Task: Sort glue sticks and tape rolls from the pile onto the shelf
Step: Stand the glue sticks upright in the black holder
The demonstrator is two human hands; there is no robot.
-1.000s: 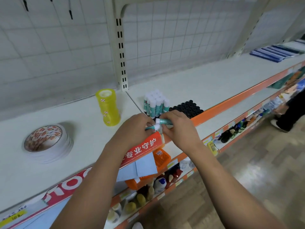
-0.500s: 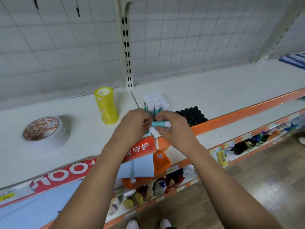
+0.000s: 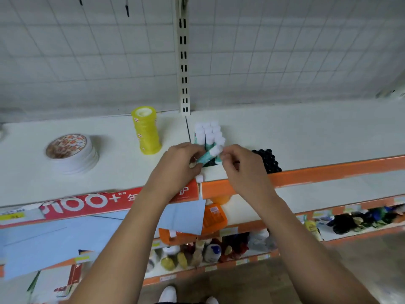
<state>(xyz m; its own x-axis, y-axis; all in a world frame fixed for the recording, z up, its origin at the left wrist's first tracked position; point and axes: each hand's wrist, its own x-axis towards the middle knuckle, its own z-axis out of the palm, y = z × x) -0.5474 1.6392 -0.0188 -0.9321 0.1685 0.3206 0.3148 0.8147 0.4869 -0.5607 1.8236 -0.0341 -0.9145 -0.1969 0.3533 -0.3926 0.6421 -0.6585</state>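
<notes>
On your far left, a low stack of wide tape rolls (image 3: 72,153), white-sided with an orange-patterned top face, sits flat on the white shelf (image 3: 306,132). To its right and well apart, a column of yellow tape rolls (image 3: 146,130) stands upright near the back, just left of the slotted upright (image 3: 183,62).

Next comes your left hand (image 3: 177,165), over the front part of the shelf. Its fingers are curled round the teal body of a glue stick (image 3: 207,155), and the lower end is buried in your grip. The stick is slim, with a teal barrel and a white cap. It is held in the air, tilted so the cap points up and to the right. A small white cap (image 3: 199,178) pokes out below this hand; you cannot tell whether the hand holds it.

Right behind the held stick is a tight block of standing glue sticks (image 3: 209,133), all upright with white caps on top and teal showing lower down. The raised cap is just in front of the block's nearest row.

Your right hand (image 3: 243,165) meets the stick from the other side. Its fingers are bent inward, with thumb and forefinger closing on the white cap end.

Just right of that hand, a cluster of black caps (image 3: 268,160) stands on the shelf near the orange front edge. Below your left wrist, a red banner (image 3: 87,201) runs along the shelf front.
</notes>
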